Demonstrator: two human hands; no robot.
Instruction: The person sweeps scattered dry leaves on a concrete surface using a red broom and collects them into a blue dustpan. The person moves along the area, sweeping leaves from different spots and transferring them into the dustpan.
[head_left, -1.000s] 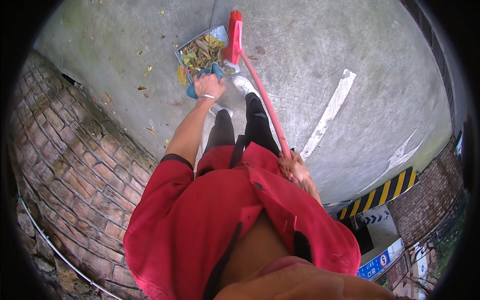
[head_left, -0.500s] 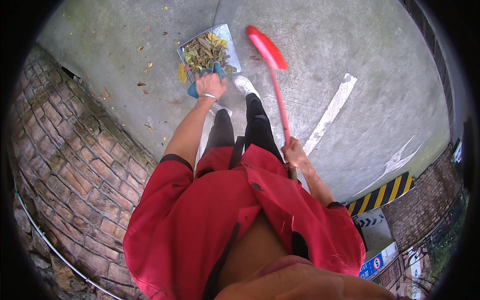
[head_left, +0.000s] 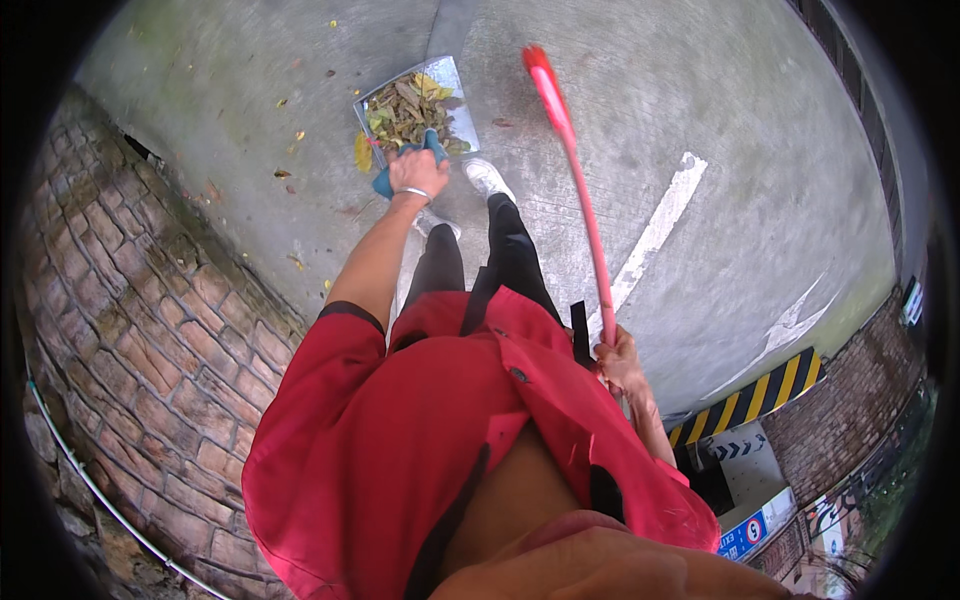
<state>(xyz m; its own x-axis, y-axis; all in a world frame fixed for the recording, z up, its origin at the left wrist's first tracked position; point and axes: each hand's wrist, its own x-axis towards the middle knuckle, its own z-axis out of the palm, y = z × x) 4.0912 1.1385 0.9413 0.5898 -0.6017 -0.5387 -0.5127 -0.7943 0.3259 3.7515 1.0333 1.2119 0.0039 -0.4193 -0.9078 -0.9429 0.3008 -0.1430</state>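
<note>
My left hand (head_left: 420, 172) is closed at the near side of a metal dustpan (head_left: 462, 120), around what appears to be its blue grip (head_left: 434, 146), which pokes out on both sides of my fist. Dry brown and yellow leaves (head_left: 405, 108) are heaped in the pan. On my right, my right hand (head_left: 622, 362) is wrapped round the pink handle of a broom (head_left: 583, 205). Its red bristle head (head_left: 540, 72) points away from me, to the right of the dustpan and apart from it. The lower end of the handle is partly hidden by my hand and jacket.
My white shoe (head_left: 488, 179) stands just behind the dustpan. Loose leaves (head_left: 282, 174) lie scattered on the concrete floor (head_left: 760, 200) to the left. A stone wall (head_left: 150, 330) borders the left side. A yellow-and-black striped barrier (head_left: 750, 400) is at the lower right.
My right hand has drawn back toward me and to the right with the broom. The broom's head has turned and moved right, showing narrower. My left hand and the dustpan have hardly moved.
</note>
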